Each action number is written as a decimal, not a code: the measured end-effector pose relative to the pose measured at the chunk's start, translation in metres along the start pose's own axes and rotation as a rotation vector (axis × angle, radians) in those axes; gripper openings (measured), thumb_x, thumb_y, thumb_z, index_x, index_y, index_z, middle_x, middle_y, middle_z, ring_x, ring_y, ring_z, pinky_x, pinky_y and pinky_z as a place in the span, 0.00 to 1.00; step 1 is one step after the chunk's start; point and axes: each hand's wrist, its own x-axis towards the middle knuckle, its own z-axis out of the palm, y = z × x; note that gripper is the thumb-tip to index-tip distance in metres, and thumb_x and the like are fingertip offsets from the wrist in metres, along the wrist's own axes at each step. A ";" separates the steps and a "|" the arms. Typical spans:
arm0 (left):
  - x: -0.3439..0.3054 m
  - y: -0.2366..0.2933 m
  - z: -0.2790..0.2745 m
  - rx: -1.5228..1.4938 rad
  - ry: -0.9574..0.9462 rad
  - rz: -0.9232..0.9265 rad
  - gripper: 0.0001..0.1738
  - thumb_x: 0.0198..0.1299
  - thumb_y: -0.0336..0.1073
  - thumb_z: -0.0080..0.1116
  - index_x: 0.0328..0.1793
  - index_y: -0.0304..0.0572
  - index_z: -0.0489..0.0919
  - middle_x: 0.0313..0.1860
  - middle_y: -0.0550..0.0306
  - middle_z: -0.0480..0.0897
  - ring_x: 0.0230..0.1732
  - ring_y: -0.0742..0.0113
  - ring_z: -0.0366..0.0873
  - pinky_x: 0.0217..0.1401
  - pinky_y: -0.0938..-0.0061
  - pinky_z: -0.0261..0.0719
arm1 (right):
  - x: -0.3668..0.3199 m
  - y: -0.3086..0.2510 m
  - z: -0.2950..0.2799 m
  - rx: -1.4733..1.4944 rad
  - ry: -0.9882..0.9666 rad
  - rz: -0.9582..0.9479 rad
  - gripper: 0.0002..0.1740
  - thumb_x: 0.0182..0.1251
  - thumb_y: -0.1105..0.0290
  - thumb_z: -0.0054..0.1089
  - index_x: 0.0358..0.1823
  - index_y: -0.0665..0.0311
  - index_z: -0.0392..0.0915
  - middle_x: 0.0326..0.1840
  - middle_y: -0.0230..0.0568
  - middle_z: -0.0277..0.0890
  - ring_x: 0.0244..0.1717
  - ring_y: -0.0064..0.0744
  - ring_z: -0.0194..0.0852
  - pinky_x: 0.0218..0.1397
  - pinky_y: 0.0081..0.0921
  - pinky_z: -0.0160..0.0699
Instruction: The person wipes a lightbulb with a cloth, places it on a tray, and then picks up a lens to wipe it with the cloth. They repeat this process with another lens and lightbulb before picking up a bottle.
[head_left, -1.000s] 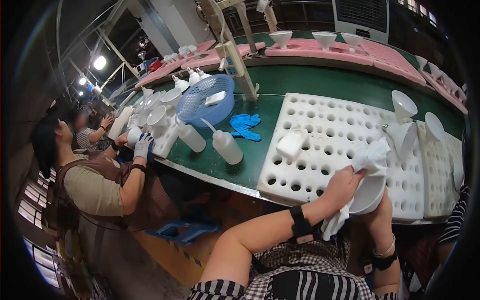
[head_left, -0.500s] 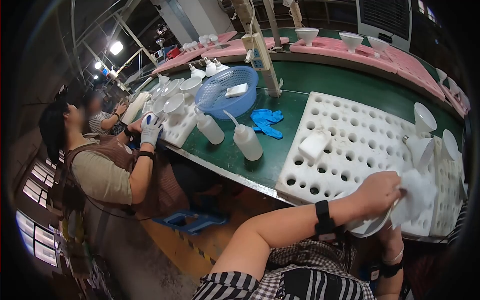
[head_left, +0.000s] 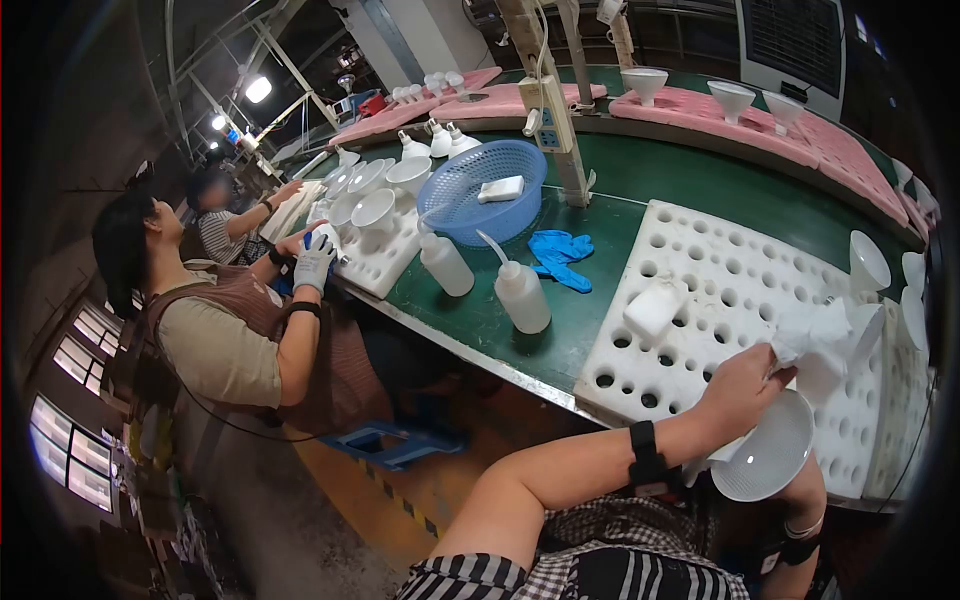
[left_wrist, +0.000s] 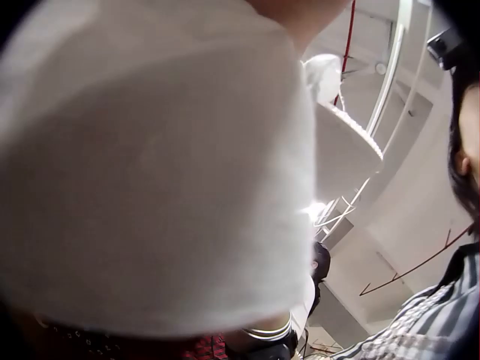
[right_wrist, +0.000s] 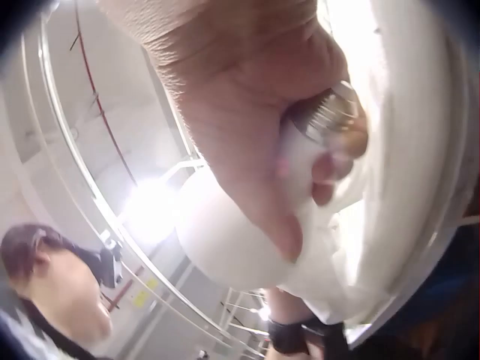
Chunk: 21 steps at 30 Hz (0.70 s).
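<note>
A white flared light bulb (head_left: 772,452) is tilted with its broad face toward the head camera. My right hand (head_left: 803,480) is mostly behind it; in the right wrist view, its fingers curl round the bulb's neck at the metal screw base (right_wrist: 330,116). My left hand (head_left: 738,395) pinches a bunched white cloth (head_left: 812,335) above the bulb's rim, with part of the cloth lying along its near side. In the left wrist view the cloth (left_wrist: 157,172) covers most of the frame and hides the left fingers.
Beneath my hands is a white foam board (head_left: 690,350) with holes, bearing a white block (head_left: 655,308). More bulbs (head_left: 868,262) stand at its right. Leftward are blue gloves (head_left: 562,258), squeeze bottles (head_left: 522,298), a blue basket (head_left: 485,215) and another person (head_left: 225,330) at work.
The head view has turned, shifting the scene rightward. My left hand passed across the bulb with the cloth and is now above it. The bulb's broad face has come into view.
</note>
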 end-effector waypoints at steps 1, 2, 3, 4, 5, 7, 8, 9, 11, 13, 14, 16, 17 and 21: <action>0.001 0.001 -0.001 0.006 0.001 0.002 0.17 0.68 0.36 0.55 0.58 0.34 0.77 0.50 0.39 0.82 0.51 0.39 0.79 0.55 0.58 0.76 | 0.002 0.000 0.002 -0.014 0.017 -0.015 0.29 0.50 0.71 0.76 0.55 0.67 0.77 0.45 0.42 0.83 0.44 0.33 0.83 0.47 0.31 0.81; 0.002 0.001 -0.001 0.033 -0.017 0.024 0.17 0.68 0.35 0.56 0.59 0.35 0.77 0.49 0.40 0.82 0.50 0.40 0.79 0.54 0.59 0.76 | 0.004 0.000 0.004 -0.030 0.031 -0.029 0.29 0.50 0.71 0.76 0.56 0.67 0.76 0.45 0.43 0.83 0.45 0.34 0.83 0.47 0.31 0.81; 0.003 0.003 -0.003 0.060 -0.035 0.047 0.17 0.67 0.35 0.56 0.59 0.36 0.78 0.48 0.41 0.82 0.49 0.42 0.80 0.53 0.60 0.76 | 0.006 0.000 0.006 -0.046 0.047 -0.044 0.30 0.50 0.71 0.76 0.56 0.67 0.76 0.46 0.43 0.83 0.45 0.34 0.83 0.47 0.31 0.81; 0.004 0.005 -0.006 0.063 -0.034 0.052 0.17 0.67 0.35 0.56 0.59 0.36 0.78 0.48 0.41 0.82 0.49 0.42 0.80 0.53 0.60 0.76 | 0.008 0.001 0.006 -0.064 0.066 -0.058 0.30 0.50 0.70 0.77 0.56 0.67 0.76 0.46 0.43 0.83 0.45 0.34 0.83 0.48 0.31 0.81; 0.005 0.008 -0.009 0.049 0.059 0.114 0.17 0.66 0.35 0.57 0.58 0.37 0.79 0.46 0.42 0.82 0.47 0.43 0.80 0.50 0.60 0.76 | 0.009 0.002 0.006 -0.083 0.088 -0.069 0.30 0.50 0.70 0.77 0.56 0.67 0.76 0.46 0.43 0.83 0.45 0.34 0.83 0.48 0.31 0.81; 0.005 0.010 -0.009 0.037 0.146 0.186 0.16 0.65 0.35 0.59 0.56 0.37 0.80 0.44 0.43 0.82 0.45 0.44 0.80 0.48 0.61 0.77 | 0.012 0.005 0.006 -0.119 0.137 -0.094 0.31 0.49 0.70 0.77 0.57 0.67 0.76 0.47 0.43 0.83 0.46 0.35 0.83 0.48 0.32 0.81; 0.002 0.010 -0.008 -0.036 0.167 0.229 0.15 0.63 0.35 0.60 0.53 0.38 0.81 0.41 0.44 0.81 0.42 0.45 0.79 0.46 0.61 0.77 | 0.014 0.007 0.007 -0.135 0.159 -0.110 0.31 0.49 0.70 0.77 0.57 0.67 0.76 0.47 0.43 0.83 0.46 0.35 0.83 0.49 0.32 0.81; -0.002 0.012 -0.008 -0.107 0.190 0.269 0.13 0.61 0.35 0.61 0.50 0.39 0.82 0.37 0.46 0.80 0.39 0.45 0.79 0.43 0.60 0.77 | 0.017 0.010 0.009 -0.150 0.178 -0.125 0.31 0.49 0.70 0.77 0.57 0.67 0.76 0.47 0.43 0.83 0.46 0.35 0.83 0.49 0.32 0.80; -0.013 0.012 -0.007 -0.026 0.190 0.431 0.12 0.58 0.35 0.63 0.46 0.40 0.83 0.34 0.47 0.80 0.36 0.45 0.79 0.41 0.60 0.77 | 0.023 0.016 0.013 -0.178 0.206 -0.154 0.32 0.49 0.70 0.77 0.58 0.67 0.75 0.48 0.44 0.83 0.47 0.36 0.83 0.49 0.32 0.80; -0.020 0.008 -0.004 0.142 0.063 0.364 0.14 0.56 0.34 0.63 0.49 0.42 0.83 0.34 0.47 0.81 0.36 0.46 0.79 0.41 0.62 0.77 | 0.029 0.023 0.014 -0.212 0.235 -0.178 0.33 0.49 0.70 0.77 0.58 0.67 0.75 0.48 0.44 0.83 0.47 0.37 0.83 0.50 0.32 0.80; -0.021 0.002 -0.004 0.098 0.074 0.308 0.13 0.57 0.34 0.63 0.48 0.39 0.82 0.38 0.44 0.82 0.38 0.44 0.80 0.43 0.61 0.78 | 0.032 0.027 0.014 -0.227 0.249 -0.191 0.33 0.49 0.70 0.77 0.58 0.66 0.75 0.48 0.44 0.83 0.48 0.37 0.83 0.50 0.32 0.80; -0.022 -0.009 -0.003 0.048 0.129 0.240 0.12 0.59 0.34 0.61 0.47 0.37 0.81 0.39 0.43 0.82 0.39 0.43 0.80 0.43 0.59 0.78 | 0.034 0.037 0.014 -0.259 0.283 -0.209 0.33 0.48 0.69 0.77 0.59 0.66 0.75 0.49 0.44 0.83 0.48 0.37 0.83 0.50 0.32 0.80; -0.022 -0.014 -0.001 -0.007 0.179 0.173 0.10 0.61 0.35 0.60 0.45 0.36 0.80 0.39 0.43 0.82 0.41 0.42 0.80 0.44 0.58 0.78 | 0.034 0.042 0.012 -0.276 0.304 -0.215 0.34 0.48 0.69 0.77 0.59 0.66 0.75 0.49 0.44 0.83 0.48 0.38 0.83 0.51 0.32 0.80; -0.027 -0.039 -0.002 -0.047 0.170 -0.080 0.13 0.67 0.39 0.57 0.45 0.33 0.78 0.40 0.39 0.82 0.43 0.38 0.80 0.45 0.55 0.78 | 0.031 0.022 0.018 -0.124 0.308 -0.200 0.33 0.47 0.72 0.76 0.58 0.67 0.75 0.50 0.41 0.81 0.50 0.33 0.81 0.53 0.30 0.78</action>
